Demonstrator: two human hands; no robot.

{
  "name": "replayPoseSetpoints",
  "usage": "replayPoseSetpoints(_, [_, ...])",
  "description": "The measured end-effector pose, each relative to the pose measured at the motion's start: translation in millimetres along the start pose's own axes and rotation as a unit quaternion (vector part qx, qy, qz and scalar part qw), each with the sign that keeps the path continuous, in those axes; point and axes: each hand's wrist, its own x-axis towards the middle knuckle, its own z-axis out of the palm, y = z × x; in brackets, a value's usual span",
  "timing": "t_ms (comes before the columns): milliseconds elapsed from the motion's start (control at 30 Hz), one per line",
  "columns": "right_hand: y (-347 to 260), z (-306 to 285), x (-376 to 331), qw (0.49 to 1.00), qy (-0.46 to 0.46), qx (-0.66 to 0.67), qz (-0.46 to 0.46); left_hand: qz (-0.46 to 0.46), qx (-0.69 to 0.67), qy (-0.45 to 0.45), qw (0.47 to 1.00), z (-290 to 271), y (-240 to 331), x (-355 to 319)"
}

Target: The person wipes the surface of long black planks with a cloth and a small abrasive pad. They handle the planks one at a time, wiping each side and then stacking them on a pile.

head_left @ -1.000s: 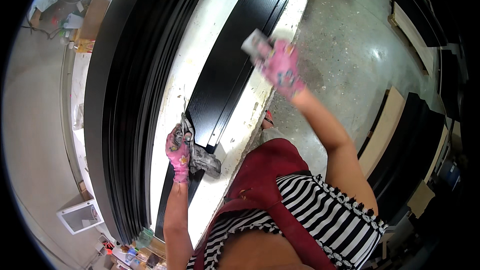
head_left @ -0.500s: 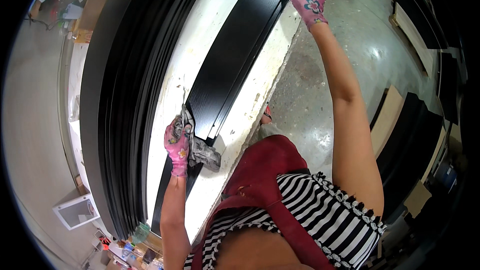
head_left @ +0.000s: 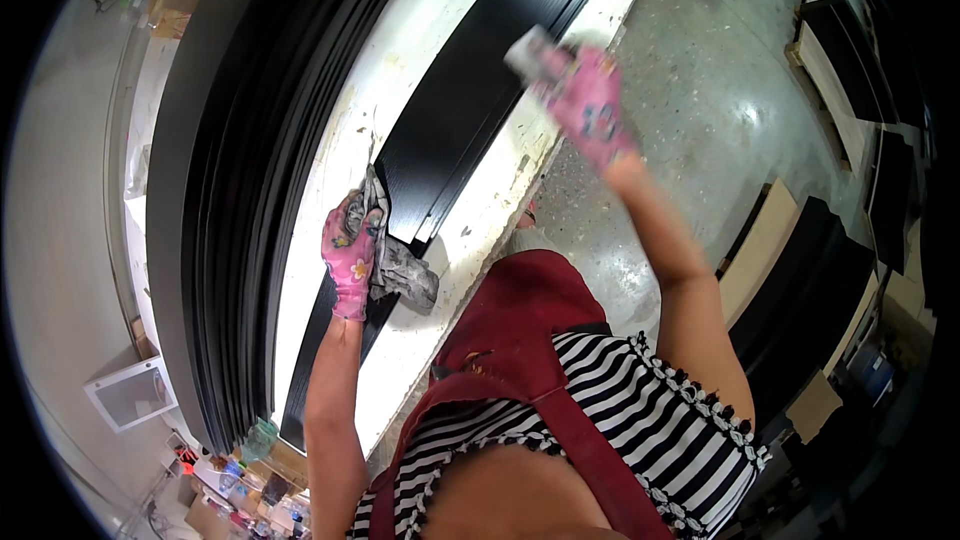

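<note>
A long black wood-grained board [head_left: 455, 90] lies on the white worktop [head_left: 500, 180], with a grooved strip along its right edge. In a pink flowered glove, my left hand [head_left: 350, 252] is closed on a grey, black-stained rag [head_left: 405, 275] beside the board's near end. My right hand [head_left: 590, 105], gloved alike and smeared by motion, grips a small grey block-like pad [head_left: 535, 55] over the board's right edge. From this angle I cannot tell whether the pad touches the board. Another black board [head_left: 310, 365] shows beneath my left wrist.
A tall row of black boards [head_left: 235, 190] stands along the worktop's left side. Past its right edge is the grey concrete floor [head_left: 690, 90]. More black and pale boards [head_left: 790, 270] are stacked at the right. Assorted small items [head_left: 250, 500] sit at the lower left.
My right hand has come back from the board's far end toward me and leftward, carrying the grey pad. My left hand keeps the rag near the board's near end. The view has shifted slightly.
</note>
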Motion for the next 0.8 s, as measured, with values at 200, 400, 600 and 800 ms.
replayPoseSetpoints(200, [31.3, 13.1, 29.8, 0.993, 0.061, 0.002, 0.099, 0.02, 0.034, 0.004, 0.999, 5.1, 2.8, 4.0])
replayPoseSetpoints(400, [-89.7, 19.0, -99.5, 0.985, -0.118, 0.081, -0.093, -0.013, 0.01, -0.012, 1.0, -1.0, 6.5, 0.3])
replayPoseSetpoints(600, [-21.5, 21.3, -32.1, 0.987, 0.036, 0.153, 0.028, 0.007, 0.071, -0.026, 0.997, -2.1, 22.8, 3.3])
replayPoseSetpoints(800, [-17.3, 37.8, -29.9, 0.938, -0.002, 0.33, 0.103, 0.017, 0.033, -0.008, 0.999, 7.2, 10.2, 7.9])
